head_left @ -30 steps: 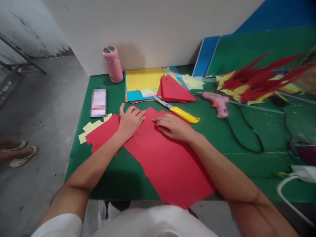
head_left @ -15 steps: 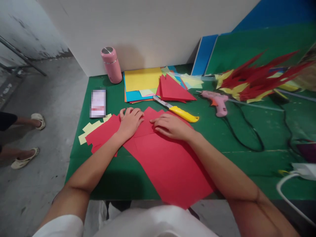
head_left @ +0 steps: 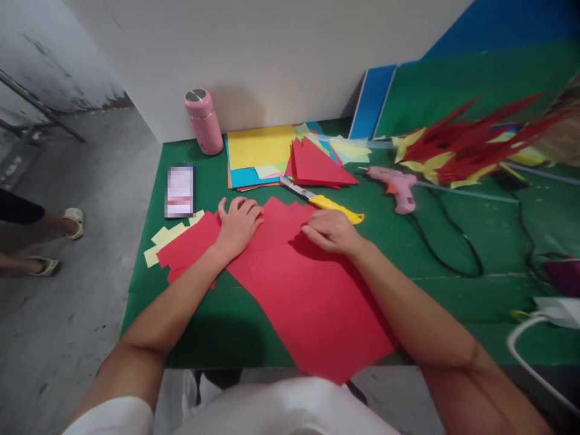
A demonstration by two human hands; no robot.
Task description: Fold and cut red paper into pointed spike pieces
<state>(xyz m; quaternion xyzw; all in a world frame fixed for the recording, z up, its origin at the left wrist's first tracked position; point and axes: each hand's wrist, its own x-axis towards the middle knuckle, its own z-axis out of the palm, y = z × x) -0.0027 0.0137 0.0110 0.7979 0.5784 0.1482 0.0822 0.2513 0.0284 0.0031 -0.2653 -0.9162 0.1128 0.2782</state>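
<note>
A large red paper sheet is lying with its long axis running from between the hands back toward the body and slightly rightward, its broad middle nearer the right hand. At its far end the left hand is resting on red paper, fingers loosely spread and gripping nothing visible, while the right hand is curling inward, any hold on the paper hidden. Just beyond the right hand, a yellow-handled utility knife is lying.
</note>
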